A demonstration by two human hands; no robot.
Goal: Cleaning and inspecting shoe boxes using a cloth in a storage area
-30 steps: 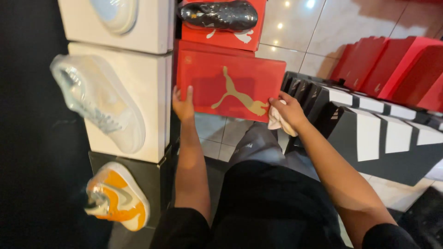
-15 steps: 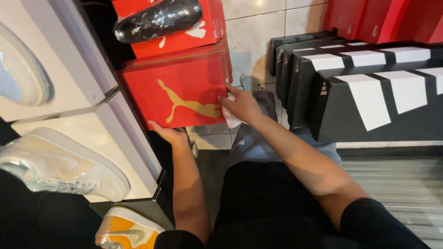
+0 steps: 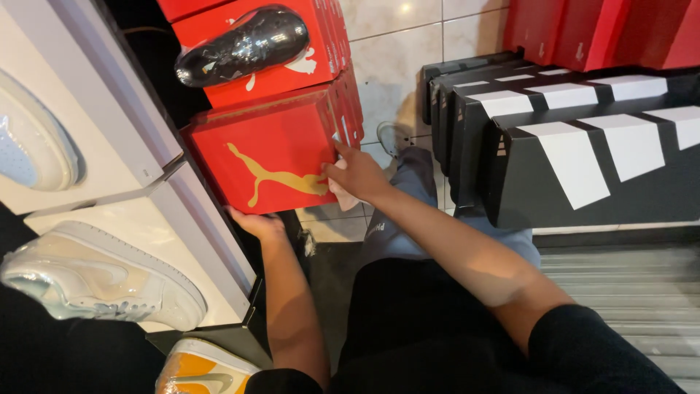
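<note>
You're at a tiled floor (image 3: 408,44) lined with stacked boxes, black-and-white ones (image 3: 583,160) right of centre; the red shoebox (image 3: 270,157) sits centre-left, so keep its bottom edge propped on your left hand (image 3: 255,225), fingers curled underneath, while your right hand (image 3: 356,175), fingers loosely bunched, presses the white cloth (image 3: 341,194) in even strokes along its right edge. Against half a second ago, the right hand and cloth sit at much the same edge, the box fills a similar spot, and the black shoe (image 3: 244,45) above shows more fully.

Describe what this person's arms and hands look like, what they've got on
Both forearms are bare. The right hand and left hand wear no gloves, and no rings or watch show. A black short sleeve covers the right upper arm; another black sleeve edge shows on the left.
</note>
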